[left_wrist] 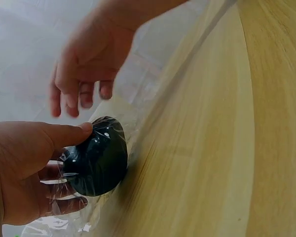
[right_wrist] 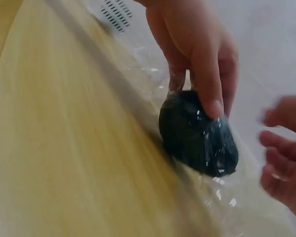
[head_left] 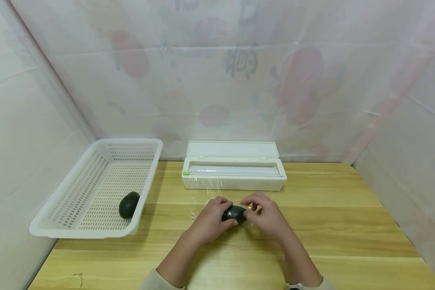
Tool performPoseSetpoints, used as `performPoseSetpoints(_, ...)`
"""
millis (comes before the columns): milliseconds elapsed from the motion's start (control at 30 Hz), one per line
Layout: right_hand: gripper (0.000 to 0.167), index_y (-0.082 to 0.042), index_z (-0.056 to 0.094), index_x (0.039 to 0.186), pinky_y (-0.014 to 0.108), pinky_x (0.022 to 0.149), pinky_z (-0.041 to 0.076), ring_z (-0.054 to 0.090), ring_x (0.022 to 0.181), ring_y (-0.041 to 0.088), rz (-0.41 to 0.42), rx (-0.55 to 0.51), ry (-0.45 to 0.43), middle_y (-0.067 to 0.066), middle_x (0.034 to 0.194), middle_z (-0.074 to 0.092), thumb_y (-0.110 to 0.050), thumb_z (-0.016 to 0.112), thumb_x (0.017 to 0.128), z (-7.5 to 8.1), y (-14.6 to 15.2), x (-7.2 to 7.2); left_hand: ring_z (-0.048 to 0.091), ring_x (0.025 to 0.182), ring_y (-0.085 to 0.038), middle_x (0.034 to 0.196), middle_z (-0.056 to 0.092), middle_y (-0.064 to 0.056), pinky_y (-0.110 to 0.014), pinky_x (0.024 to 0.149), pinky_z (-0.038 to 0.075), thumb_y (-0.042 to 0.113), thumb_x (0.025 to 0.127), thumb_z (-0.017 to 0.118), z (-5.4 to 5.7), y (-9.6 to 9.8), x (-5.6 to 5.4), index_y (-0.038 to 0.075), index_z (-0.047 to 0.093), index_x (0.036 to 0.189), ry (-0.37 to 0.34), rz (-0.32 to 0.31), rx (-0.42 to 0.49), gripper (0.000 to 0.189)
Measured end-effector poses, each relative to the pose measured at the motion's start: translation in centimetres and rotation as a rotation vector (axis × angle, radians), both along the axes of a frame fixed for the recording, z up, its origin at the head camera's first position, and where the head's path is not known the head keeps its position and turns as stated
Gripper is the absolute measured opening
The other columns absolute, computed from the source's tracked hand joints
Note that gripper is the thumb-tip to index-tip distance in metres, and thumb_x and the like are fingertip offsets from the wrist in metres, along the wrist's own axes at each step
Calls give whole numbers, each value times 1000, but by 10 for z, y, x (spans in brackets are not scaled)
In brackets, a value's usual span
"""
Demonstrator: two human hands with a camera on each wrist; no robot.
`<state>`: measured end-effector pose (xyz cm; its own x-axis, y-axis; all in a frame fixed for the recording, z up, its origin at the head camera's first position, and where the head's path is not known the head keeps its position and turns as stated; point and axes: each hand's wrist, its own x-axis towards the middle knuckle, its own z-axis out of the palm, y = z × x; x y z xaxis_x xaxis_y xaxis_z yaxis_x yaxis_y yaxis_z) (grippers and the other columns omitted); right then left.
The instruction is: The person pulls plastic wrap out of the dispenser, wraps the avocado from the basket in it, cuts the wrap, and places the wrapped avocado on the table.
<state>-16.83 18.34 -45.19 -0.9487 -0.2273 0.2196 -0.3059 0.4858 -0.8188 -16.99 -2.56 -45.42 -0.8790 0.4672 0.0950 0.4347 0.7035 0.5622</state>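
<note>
My left hand [head_left: 213, 217] grips a dark green, avocado-like oval fruit [head_left: 234, 215] over the table. Clear plastic film [left_wrist: 59, 217] lies around the fruit with shiny creases, and in the left wrist view it spreads below the fingers. In the right wrist view the thumb of that hand rests on top of the wrapped fruit. Beside the fruit's right end is my right hand [head_left: 264, 213], its fingers loosely bent and apart from the fruit in both wrist views; I see nothing held in it.
Behind the hands stands a white film dispenser box [head_left: 235, 183], lid raised, with a film roll [head_left: 233, 170] inside. At left, a white perforated basket [head_left: 83, 233] holds another dark green fruit [head_left: 129, 205]. Printed cloth [head_left: 217, 80] walls the wooden table [head_left: 322, 225].
</note>
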Motion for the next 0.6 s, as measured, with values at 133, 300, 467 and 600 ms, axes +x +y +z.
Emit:
performPoseSetpoints(133, 40, -21, 69, 100, 32, 79, 52, 54, 98, 19, 134, 212, 82, -5, 106, 54, 6, 68, 70, -2, -11, 7, 52, 118, -21, 130, 55, -5, -36, 96, 50, 37, 93, 67, -1, 0, 0, 5, 57, 136, 7, 0, -12, 55)
performPoseSetpoints(300, 44, -19, 66, 100, 37, 92, 52, 56, 105, 14, 14, 355, 103, -8, 105, 54, 10, 70, 68, -7, -16, 7, 52, 119, -22, 132, 54, -5, -37, 97, 50, 36, 94, 67, -2, 1, 0, 5, 56, 137, 5, 0, -21, 55)
performPoseSetpoints(467, 45, -17, 63, 102, 40, 90, 53, 57, 103, 18, -45, 397, 117, -4, 102, 58, 9, 74, 68, -9, -14, 5, 52, 121, -21, 133, 55, -5, -37, 99, 49, 37, 94, 67, -3, 1, -1, 5, 56, 138, 10, 2, -30, 56)
performPoseSetpoints(600, 48, -19, 63, 103, 39, 87, 52, 57, 101, 19, -50, 417, 98, -4, 101, 60, 12, 71, 67, -10, -11, 3, 52, 121, -21, 133, 55, -4, -38, 99, 49, 39, 94, 66, -3, 1, -1, 9, 51, 141, 18, -5, -17, 59)
